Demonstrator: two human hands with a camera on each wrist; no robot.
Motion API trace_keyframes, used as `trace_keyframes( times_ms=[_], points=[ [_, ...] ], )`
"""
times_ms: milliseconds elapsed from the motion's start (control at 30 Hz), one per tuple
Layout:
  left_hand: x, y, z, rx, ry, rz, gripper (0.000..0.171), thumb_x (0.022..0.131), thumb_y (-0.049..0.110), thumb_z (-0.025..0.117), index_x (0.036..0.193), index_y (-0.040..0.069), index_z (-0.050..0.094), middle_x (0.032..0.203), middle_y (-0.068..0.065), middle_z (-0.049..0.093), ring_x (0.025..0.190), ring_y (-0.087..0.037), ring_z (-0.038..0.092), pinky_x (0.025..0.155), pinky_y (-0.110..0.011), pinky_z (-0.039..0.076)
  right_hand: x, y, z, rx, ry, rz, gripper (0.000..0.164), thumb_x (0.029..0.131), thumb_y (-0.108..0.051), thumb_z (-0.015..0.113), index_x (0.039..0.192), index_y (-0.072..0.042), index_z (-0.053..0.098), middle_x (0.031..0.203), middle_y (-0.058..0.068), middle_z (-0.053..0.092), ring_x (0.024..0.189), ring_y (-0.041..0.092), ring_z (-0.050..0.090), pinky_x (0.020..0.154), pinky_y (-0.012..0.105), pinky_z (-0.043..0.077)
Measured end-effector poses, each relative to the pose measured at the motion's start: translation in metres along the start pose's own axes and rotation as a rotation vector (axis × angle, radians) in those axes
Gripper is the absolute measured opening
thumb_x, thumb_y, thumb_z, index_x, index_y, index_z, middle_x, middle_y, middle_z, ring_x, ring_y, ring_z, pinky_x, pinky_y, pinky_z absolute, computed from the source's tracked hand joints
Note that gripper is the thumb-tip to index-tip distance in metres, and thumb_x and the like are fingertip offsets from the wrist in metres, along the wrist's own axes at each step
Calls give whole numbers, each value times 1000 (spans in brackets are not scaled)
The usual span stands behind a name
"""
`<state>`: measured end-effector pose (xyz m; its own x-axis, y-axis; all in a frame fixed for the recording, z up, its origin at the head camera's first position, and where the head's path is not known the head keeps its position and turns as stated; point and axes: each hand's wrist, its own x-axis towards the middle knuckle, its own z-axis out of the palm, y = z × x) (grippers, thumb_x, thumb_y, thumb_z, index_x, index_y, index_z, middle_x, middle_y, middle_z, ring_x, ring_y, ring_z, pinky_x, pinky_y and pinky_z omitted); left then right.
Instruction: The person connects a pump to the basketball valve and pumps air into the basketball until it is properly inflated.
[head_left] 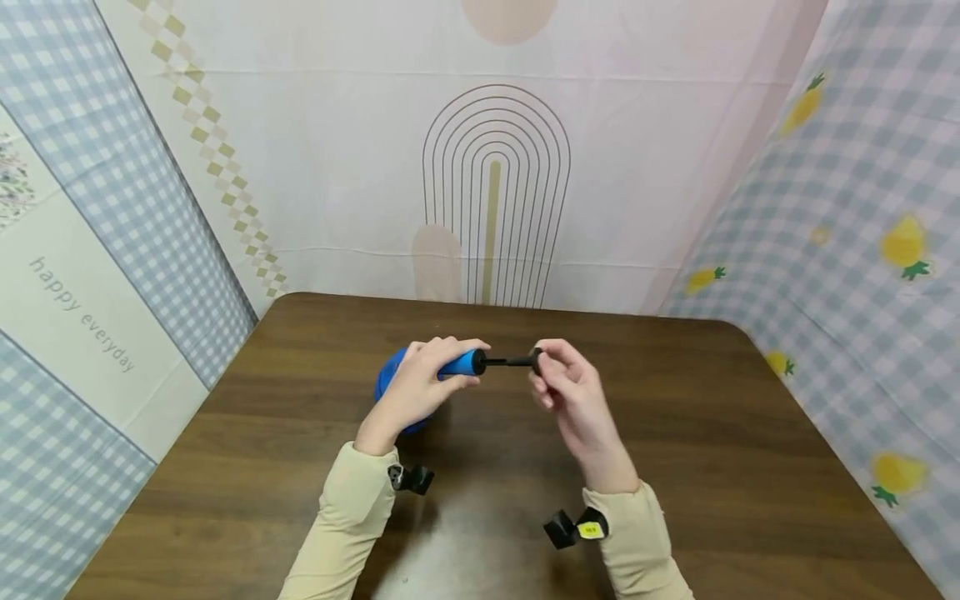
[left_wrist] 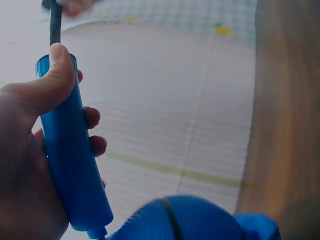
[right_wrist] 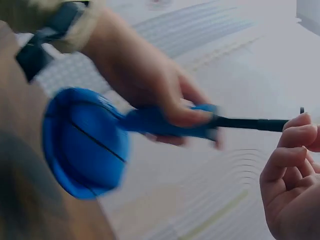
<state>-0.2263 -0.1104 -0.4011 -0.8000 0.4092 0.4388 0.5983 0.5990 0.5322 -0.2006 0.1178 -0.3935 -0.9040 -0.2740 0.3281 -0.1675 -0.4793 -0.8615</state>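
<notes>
My left hand (head_left: 416,383) grips the blue barrel of a hand air pump (left_wrist: 75,165), fingers wrapped round it and thumb along its top end. Out of the barrel comes a black plunger rod (head_left: 510,362), partly drawn out to the right. At its end, my right hand (head_left: 577,400) pinches the small black handle between thumb and fingers. A blue ball (right_wrist: 87,145) with black lines sits at the pump's nozzle end, its side looking dented and soft. In the head view the left hand hides much of the ball.
Below the hands lies a brown wooden table (head_left: 675,417). Behind it hangs a pale patterned cloth (head_left: 337,167). Checked cloths stand at the left and the right, the right one (head_left: 847,275) with yellow fruit prints. Both wrists wear small black cameras.
</notes>
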Motion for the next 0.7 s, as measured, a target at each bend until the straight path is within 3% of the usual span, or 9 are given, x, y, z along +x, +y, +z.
trace_keyframes(
  times_ms=[133, 300, 400, 533, 633, 700],
  points=[
    [0, 5, -1, 49, 41, 4, 44, 87, 36, 69, 129, 37, 57, 115, 7, 67, 108, -15, 59, 92, -42, 35, -2, -6, -3, 82, -31, -49, 21, 102, -6, 43, 101, -17, 61, 64, -7, 51, 50, 6, 37, 48, 22, 22],
    [5, 13, 22, 33, 63, 29, 41, 87, 34, 69, 126, 31, 60, 108, 6, 68, 102, -16, 61, 86, -38, 37, 2, 9, 0, 32, -29, 77, 15, 104, -12, 43, 102, -20, 56, 63, -7, 47, 49, 6, 39, 49, 24, 23],
    [6, 11, 25, 19, 50, 41, 41, 87, 36, 68, 128, 31, 59, 110, 6, 67, 104, -16, 60, 88, -39, 38, 4, 11, 0, -16, -15, 124, 13, 103, -13, 45, 101, -20, 56, 63, -7, 49, 49, 5, 41, 50, 22, 26],
    [6, 3, 16, 66, 68, 26, 42, 87, 38, 68, 128, 33, 58, 110, 6, 66, 104, -16, 59, 92, -41, 38, 4, 1, -8, 27, 8, 49, 16, 102, -9, 47, 100, -18, 60, 63, -7, 51, 52, 2, 43, 49, 18, 29],
    [2, -5, 9, 134, 123, 10, 42, 86, 35, 70, 127, 34, 59, 105, 4, 66, 100, -16, 58, 92, -42, 37, 3, -4, -18, 84, 5, -17, 18, 102, -8, 45, 100, -16, 61, 63, -8, 50, 51, 3, 39, 48, 20, 21],
    [0, -8, 8, 198, 176, 18, 42, 84, 34, 72, 125, 31, 61, 102, 3, 67, 97, -17, 59, 91, -43, 37, 4, -1, -23, 104, 10, -16, 19, 103, -8, 43, 100, -16, 60, 62, -8, 48, 49, 3, 36, 49, 23, 16]
  ],
)
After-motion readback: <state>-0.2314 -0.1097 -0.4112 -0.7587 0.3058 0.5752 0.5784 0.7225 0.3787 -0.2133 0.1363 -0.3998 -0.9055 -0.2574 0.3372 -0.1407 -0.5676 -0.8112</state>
